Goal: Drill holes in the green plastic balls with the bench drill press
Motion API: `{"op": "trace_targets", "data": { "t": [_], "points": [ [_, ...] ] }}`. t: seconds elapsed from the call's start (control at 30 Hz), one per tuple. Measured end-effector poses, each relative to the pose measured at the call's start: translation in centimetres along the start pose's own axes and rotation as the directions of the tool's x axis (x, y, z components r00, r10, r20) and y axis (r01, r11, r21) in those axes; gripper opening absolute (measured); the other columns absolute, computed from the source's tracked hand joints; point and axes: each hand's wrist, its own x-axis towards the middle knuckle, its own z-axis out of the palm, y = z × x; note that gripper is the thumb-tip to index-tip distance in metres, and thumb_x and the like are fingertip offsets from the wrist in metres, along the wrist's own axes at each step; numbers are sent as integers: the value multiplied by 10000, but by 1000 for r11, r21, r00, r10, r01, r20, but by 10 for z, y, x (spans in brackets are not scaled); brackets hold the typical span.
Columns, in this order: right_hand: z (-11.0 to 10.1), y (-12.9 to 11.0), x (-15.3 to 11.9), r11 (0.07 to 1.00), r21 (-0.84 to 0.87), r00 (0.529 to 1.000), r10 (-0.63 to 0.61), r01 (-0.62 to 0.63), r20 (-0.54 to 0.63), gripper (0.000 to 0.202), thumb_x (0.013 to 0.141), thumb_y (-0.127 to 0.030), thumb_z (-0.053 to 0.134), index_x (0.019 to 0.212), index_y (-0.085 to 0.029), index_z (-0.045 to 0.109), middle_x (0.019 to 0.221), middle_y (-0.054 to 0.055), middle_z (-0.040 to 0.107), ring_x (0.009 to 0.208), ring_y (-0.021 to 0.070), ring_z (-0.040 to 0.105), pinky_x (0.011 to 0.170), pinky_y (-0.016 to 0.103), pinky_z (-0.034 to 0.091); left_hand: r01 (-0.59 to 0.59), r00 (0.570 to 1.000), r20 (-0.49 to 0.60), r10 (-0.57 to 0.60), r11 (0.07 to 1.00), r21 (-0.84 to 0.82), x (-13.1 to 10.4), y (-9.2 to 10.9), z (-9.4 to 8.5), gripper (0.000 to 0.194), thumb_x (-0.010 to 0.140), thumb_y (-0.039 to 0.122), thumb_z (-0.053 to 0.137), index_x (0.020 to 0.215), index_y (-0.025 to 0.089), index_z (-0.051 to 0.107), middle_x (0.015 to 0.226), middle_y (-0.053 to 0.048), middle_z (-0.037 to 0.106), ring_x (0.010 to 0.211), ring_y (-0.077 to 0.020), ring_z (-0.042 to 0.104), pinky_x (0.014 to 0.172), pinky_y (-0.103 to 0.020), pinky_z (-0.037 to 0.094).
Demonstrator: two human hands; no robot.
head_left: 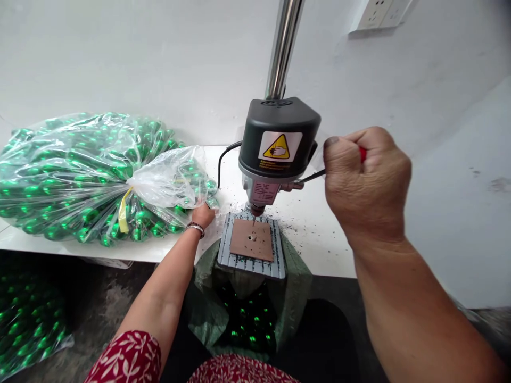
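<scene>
My right hand (365, 183) is wrapped around the red-tipped feed lever (313, 176) of a small drill press (275, 143). My left hand (203, 214) is at the mouth of a clear plastic bag (159, 178), its fingers curled at a shiny green ball (211, 202) and partly hidden. Under the drill bit (254, 219), a brown square board (239, 242) with a small hole lies on the slotted metal base (225, 252). No ball sits on the board.
A large tied bag of green balls (72, 181) fills the table's left side. Dark shavings (307, 234) litter the white tabletop (331, 255). Below the base hangs an open green sack (293, 290) with green balls inside. Another bag of balls (27, 324) stands at lower left.
</scene>
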Motion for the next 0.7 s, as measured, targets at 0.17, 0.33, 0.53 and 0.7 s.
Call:
{"op": "trace_targets", "data": {
  "t": [0.17, 0.33, 0.53, 0.7],
  "points": [
    [0, -1, 0, 999, -9, 999, 34, -34, 4, 233, 857, -291, 570, 690, -161, 471, 583, -58, 434, 572, 32, 349, 628, 223, 319, -19, 996, -89, 4, 985, -172, -36, -9, -26, 375, 740, 250, 657, 1095, 140, 604, 909, -69, 689, 916, -250, 668, 818, -336, 500],
    [2, -4, -1, 997, -55, 999, 48, -48, 2, 246, 884, -251, 557, 688, -151, 446, 600, -60, 413, 599, 29, 341, 648, 230, 313, 146, 989, 145, -36, 422, -895, -102, -22, -49, 609, 676, 336, 691, 1245, 245, 495, 798, 39, 578, 622, -107, 568, 574, -222, 436],
    [2, -4, -2, 998, -53, 1000, 31, -31, 0, 249, 890, -235, 550, 690, -150, 427, 589, -70, 381, 591, 24, 319, 652, 234, 303, 159, 984, 172, 51, 193, -968, -147, -19, -44, 929, 671, 275, 770, 1462, 397, 298, 923, 32, 608, 725, -107, 632, 614, -210, 444],
    [2, -1, -2, 999, -54, 1000, -3, 3, 9, 242, 908, -242, 519, 705, -146, 429, 599, -70, 373, 597, 17, 305, 647, 221, 291, 245, 911, 329, 250, 313, -918, -170, -21, -26, 910, 598, 295, 865, 1405, 315, 446, 902, 3, 637, 663, -111, 579, 591, -245, 436]
  ]
}}
